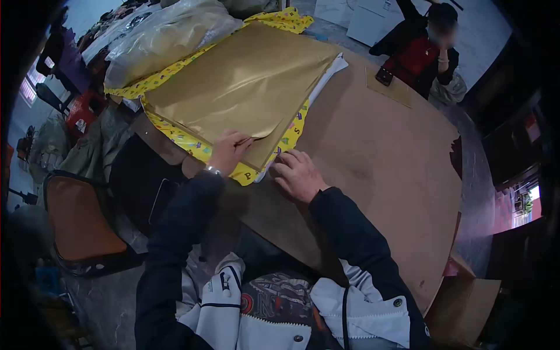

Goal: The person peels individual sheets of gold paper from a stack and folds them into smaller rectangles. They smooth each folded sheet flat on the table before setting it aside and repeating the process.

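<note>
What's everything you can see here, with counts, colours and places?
gold sheet: at least one, gold, on the table
patterned sheet: at least one, yellow, beneath the gold sheet
table: one, brown, centre
plastic bag: at least one, clear, upper left
phone: one, black, table's far side
flat piece: one, brown, under the phone
chair: one, brown and black, left
box: one, brown, lower right
other person: one, dark and red clothes, upper right
edge clutter: too dark to count
jacket: one, white and dark, bottom
left hand: one, dark-sleeved, at the gold sheet
right hand: one, dark-sleeved, near the sheets' closest corner
</note>
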The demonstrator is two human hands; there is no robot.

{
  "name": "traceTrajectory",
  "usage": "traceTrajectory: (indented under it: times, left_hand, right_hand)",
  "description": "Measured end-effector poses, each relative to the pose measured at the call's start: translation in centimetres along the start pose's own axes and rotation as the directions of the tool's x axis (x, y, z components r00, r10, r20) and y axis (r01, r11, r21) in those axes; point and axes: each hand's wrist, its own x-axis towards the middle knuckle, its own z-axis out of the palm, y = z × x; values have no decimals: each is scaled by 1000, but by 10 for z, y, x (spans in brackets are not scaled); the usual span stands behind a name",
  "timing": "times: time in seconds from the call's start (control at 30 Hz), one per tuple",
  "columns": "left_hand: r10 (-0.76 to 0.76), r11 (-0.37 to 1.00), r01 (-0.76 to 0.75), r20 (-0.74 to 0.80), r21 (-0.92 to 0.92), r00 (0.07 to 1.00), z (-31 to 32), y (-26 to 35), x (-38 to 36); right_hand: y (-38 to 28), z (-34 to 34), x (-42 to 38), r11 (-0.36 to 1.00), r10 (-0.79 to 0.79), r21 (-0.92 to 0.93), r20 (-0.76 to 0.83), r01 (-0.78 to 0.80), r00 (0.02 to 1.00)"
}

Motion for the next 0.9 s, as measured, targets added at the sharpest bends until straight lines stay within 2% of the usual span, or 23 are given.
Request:
traceTrajectory:
  times: [0.07,0.1,0.17,0.2,0.27,0.3,0.33,0.4,0.43,0.47,0.53,0.57,0.6,0.67,0.7,0.77,0.8,0.87,0.9]
  left_hand:
    - [-9,1000,9,1,7,1000,3,2,-1]
    - [-34,999,33,-47,-10,998,5,0,-2]
    - [-41,994,26,-146,-102,988,5,2,1]
    - [-35,995,21,-141,-98,989,1,5,2]
    - [-285,943,251,-142,-217,948,-7,13,4]
    - [-51,998,58,-308,16,950,0,-6,10]
    - [-53,998,62,-304,19,951,6,-24,7]
    - [-202,974,166,-260,-155,944,6,-24,7]
    - [-247,948,168,-289,-271,925,16,-44,8]
    - [-249,947,172,-281,-270,927,11,-44,5]
    - [-56,997,43,-202,-65,978,0,-31,-2]
    - [36,993,-59,-203,-107,979,-2,-30,-3]
    - [33,992,-56,-200,-114,979,-5,-29,-5]
    - [123,989,-121,21,-86,992,-10,-23,-7]
    - [183,981,-180,41,-71,982,-9,-18,-5]
    - [141,976,-176,243,127,960,-19,-1,-3]
    - [130,976,-170,259,138,957,-21,-3,-2]
    - [16,957,-124,379,263,925,-27,9,9]
    - [8,966,-108,390,234,921,-27,10,11]
  right_hand:
    - [7,-8,-2,1000,-7,-1,39,7,999]
    - [9,-10,-1,1000,-4,1,70,4,998]
    - [13,-12,5,1000,-3,-14,35,3,999]
    - [14,-12,7,999,-6,-34,7,6,1000]
    - [14,-8,13,998,5,-56,-7,-5,1000]
    - [12,-7,18,999,-19,-43,-55,16,998]
    - [9,-3,23,999,-42,-29,-103,39,994]
    - [6,6,33,999,-28,17,-97,29,995]
    - [3,11,37,1000,-21,-2,-55,21,998]
    - [1,15,41,1000,-11,-23,-12,11,1000]
    - [1,25,44,997,19,-69,37,-17,999]
    - [0,25,47,994,52,-96,50,-47,997]
    - [0,25,49,989,84,-123,62,-76,994]
    - [9,27,48,991,76,-119,74,-67,994]
    - [12,27,48,990,94,-110,73,-86,993]
    - [17,25,51,990,116,-89,84,-108,990]
    - [17,25,51,990,115,-90,85,-107,990]
    - [16,26,49,986,141,-106,104,-130,985]
    - [17,26,48,986,137,-107,107,-126,985]
